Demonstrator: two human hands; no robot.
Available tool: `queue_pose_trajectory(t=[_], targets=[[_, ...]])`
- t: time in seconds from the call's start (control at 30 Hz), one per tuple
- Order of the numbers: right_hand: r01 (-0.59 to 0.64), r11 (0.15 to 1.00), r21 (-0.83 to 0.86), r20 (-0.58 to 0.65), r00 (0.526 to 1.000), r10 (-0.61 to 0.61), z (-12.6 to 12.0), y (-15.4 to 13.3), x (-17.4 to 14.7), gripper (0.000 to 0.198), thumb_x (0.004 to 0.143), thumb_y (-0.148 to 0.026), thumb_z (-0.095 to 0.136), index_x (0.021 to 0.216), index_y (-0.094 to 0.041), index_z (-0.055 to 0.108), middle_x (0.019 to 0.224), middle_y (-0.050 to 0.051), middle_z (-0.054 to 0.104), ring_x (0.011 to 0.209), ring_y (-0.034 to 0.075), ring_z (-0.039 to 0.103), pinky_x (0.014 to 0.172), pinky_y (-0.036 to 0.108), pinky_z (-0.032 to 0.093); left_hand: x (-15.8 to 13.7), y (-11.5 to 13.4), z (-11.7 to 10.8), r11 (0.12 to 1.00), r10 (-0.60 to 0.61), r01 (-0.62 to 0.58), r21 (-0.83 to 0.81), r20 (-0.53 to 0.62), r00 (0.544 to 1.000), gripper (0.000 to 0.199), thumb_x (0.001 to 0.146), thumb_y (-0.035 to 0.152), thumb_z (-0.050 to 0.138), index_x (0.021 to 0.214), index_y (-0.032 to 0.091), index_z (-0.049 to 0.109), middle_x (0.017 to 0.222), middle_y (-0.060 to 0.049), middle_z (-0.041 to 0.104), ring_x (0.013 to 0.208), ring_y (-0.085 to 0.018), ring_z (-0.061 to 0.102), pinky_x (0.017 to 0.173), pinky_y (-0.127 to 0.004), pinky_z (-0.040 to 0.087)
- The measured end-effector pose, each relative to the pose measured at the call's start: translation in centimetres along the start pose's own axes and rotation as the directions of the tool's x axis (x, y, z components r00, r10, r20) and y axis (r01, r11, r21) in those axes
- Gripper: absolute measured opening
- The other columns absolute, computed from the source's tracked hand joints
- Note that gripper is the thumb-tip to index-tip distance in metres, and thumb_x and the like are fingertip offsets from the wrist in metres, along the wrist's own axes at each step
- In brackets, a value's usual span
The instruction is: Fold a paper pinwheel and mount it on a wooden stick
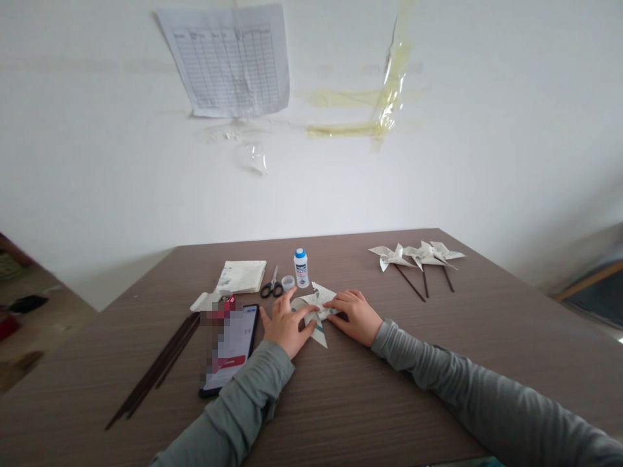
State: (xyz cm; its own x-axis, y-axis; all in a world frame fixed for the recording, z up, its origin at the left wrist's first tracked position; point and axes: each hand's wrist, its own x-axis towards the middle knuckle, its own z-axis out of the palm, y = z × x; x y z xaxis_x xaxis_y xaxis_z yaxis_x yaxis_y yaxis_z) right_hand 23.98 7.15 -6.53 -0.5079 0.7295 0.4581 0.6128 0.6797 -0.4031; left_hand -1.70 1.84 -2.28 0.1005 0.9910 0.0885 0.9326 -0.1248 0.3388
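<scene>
Dark sticks (170, 350) lie left, seemingly within reach; mid-scene on the counter (370, 402), left hand (285, 329) and right hand (359, 318) grasp folded paper (322, 296) — likely steadying its folds, though detail is hard to tell — while pinwheels (426, 254) rest far right, apparently clear.

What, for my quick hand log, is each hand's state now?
Left hand: partly open, touching the paper pinwheel; firm grip can't be told.
Right hand: curled, touching it too; grip can't be told.

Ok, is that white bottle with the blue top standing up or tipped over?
Upright: the bottle stands on its base on the table, with its blue top uppermost.
</scene>
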Motion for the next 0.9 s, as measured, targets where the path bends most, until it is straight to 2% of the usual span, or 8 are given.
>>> queue_pose_trajectory(t=[0.27,0.47,0.7,0.9], targets=[[-0.022,0.998,-0.061,0.036,0.999,0.024,-0.43,-0.69,-0.03,0.027,0.114,-0.025,0.089,0.137,-0.034,0.099,0.124,0.01,0.097,0.121,0.039,0.091,0.123,0.061,0.067,-0.02,-0.17,0.24,0.999,0.038,-0.039,-0.017,-0.08,0.996,0.038,0.109,0.029,0.096,0.143,0.046,0.103,0.199,-0.013,0.066,0.183,-0.058,0.06,0.144,-0.106,0.043],[0.012,0.997,-0.073,0.018,1.0,-0.011,-0.29,-0.45,-0.07,0.027,0.115,-0.024,0.089,0.138,-0.034,0.098,0.123,0.011,0.097,0.12,0.036,0.09,0.123,0.06,0.069,-0.44,0.22,0.63,0.999,0.038,-0.038,0.002,-0.158,0.987,0.038,0.108,0.024,0.094,0.139,0.044,0.104,0.196,-0.013,0.068,0.182,-0.056,0.062,0.147,-0.103,0.042],[0.008,0.996,-0.086,0.019,1.0,-0.006,-0.12,-0.36,-0.08,0.025,0.114,-0.025,0.093,0.137,-0.032,0.098,0.124,0.009,0.096,0.122,0.034,0.089,0.126,0.059,0.067,0.0,-0.27,0.37,0.999,0.034,-0.036,-0.018,-0.121,0.992,0.046,0.104,0.027,0.1,0.147,0.043,0.101,0.195,-0.014,0.069,0.179,-0.054,0.066,0.148,-0.101,0.042],[0.014,0.998,-0.065,-0.003,1.0,-0.014,0.01,-0.12,-0.35,0.023,0.114,-0.027,0.091,0.136,-0.033,0.098,0.12,0.008,0.096,0.117,0.033,0.09,0.125,0.058,0.068,-0.12,-0.49,0.68,0.999,0.031,-0.037,-0.032,-0.157,0.987,0.031,0.104,0.028,0.098,0.134,0.036,0.102,0.189,-0.016,0.074,0.174,-0.052,0.07,0.15,-0.099,0.041]])
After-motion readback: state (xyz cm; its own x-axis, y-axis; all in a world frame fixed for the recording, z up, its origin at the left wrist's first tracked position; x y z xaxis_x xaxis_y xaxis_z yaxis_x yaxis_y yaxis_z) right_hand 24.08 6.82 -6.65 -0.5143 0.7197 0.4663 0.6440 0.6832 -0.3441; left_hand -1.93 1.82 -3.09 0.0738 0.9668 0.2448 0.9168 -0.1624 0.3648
